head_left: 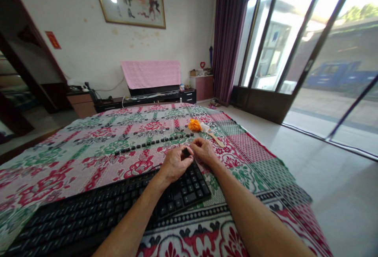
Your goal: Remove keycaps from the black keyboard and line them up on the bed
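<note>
A black keyboard (97,213) lies on a floral cloth (88,154) in front of me. My left hand (174,165) rests over the keyboard's right end, fingers curled. My right hand (203,149) is just beyond that end, fingers pinched. Between the two hands sits a small black keycap (186,152), and both sets of fingers are closed on it. A row of loose black keycaps (153,142) is lined up on the cloth behind the hands.
An orange brush with a wooden handle (203,129) lies beyond the keycaps. The cloth-covered surface ends at the right over pale floor (325,178). Glass sliding doors (295,52) stand at the right, a low cabinet (153,95) at the back wall.
</note>
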The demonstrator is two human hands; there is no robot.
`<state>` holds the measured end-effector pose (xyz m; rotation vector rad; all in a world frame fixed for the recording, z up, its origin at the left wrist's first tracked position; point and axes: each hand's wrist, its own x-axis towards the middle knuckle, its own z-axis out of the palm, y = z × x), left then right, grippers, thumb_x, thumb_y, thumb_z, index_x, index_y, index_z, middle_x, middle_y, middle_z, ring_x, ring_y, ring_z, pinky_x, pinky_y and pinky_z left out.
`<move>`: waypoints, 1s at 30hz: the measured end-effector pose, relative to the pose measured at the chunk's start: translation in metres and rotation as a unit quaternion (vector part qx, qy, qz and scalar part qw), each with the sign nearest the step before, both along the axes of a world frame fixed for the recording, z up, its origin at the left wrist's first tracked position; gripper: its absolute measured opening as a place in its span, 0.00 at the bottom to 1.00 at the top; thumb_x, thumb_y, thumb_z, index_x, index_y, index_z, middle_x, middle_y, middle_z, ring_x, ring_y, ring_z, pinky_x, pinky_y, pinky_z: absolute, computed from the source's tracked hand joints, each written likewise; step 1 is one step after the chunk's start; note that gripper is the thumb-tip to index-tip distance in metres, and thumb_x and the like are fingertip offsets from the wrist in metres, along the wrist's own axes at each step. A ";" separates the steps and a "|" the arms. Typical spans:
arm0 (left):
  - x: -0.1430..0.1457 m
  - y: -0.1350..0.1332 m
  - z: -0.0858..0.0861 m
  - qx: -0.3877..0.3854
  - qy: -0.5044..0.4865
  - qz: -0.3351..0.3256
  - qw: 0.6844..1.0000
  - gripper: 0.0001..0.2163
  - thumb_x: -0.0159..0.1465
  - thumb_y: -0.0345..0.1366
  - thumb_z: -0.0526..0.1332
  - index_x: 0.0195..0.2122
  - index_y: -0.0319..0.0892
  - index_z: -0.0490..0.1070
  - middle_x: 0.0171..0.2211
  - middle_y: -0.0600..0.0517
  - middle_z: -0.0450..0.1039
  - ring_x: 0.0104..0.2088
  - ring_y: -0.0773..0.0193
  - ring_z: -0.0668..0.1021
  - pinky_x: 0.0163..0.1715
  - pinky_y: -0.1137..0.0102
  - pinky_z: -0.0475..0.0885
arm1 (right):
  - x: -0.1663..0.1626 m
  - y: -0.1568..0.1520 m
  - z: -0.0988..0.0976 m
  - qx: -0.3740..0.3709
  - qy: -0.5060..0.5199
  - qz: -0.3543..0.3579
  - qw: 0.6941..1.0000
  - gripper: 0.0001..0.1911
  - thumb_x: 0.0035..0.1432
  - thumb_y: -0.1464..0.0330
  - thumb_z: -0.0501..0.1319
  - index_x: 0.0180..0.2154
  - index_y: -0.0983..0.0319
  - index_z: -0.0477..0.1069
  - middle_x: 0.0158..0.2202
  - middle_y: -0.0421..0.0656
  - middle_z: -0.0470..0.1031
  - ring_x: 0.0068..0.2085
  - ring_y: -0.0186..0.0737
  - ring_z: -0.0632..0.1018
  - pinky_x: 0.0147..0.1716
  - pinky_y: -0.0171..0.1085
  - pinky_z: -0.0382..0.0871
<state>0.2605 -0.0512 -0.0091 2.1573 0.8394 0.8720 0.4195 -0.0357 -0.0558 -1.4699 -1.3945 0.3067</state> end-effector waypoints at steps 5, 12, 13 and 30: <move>0.006 -0.004 0.003 0.012 0.023 -0.011 1.000 0.08 0.50 0.30 0.55 0.31 0.41 0.71 0.21 0.56 0.69 0.23 0.69 0.70 0.25 0.75 0.63 | 0.000 -0.001 0.002 -0.008 0.018 0.002 1.000 0.09 0.46 0.65 0.54 0.24 0.63 0.68 0.20 0.37 0.69 0.24 0.31 0.68 0.23 0.29 0.60; 0.013 0.002 0.022 -0.008 0.086 -0.081 0.993 0.09 0.47 0.28 0.54 0.24 0.40 0.75 0.18 0.57 0.69 0.21 0.69 0.69 0.24 0.76 0.63 | 0.002 0.000 0.001 -0.016 0.037 0.005 0.999 0.09 0.45 0.64 0.55 0.24 0.63 0.68 0.19 0.37 0.67 0.23 0.30 0.67 0.22 0.29 0.59; 0.013 0.003 0.022 -0.009 0.088 -0.087 0.992 0.09 0.47 0.28 0.54 0.24 0.40 0.75 0.18 0.56 0.69 0.21 0.69 0.69 0.23 0.76 0.63 | 0.002 0.000 0.001 -0.019 0.041 0.008 0.999 0.09 0.45 0.64 0.55 0.24 0.63 0.68 0.19 0.37 0.67 0.23 0.30 0.67 0.22 0.29 0.59; -0.011 0.013 0.015 -0.067 0.023 -0.026 0.997 0.08 0.52 0.35 0.55 0.26 0.38 0.72 0.17 0.57 0.65 0.20 0.70 0.67 0.21 0.76 0.60 | -0.012 -0.035 0.072 -0.137 0.104 0.281 0.944 0.16 0.48 0.59 0.59 0.35 0.63 0.73 0.27 0.39 0.70 0.26 0.30 0.67 0.22 0.28 0.60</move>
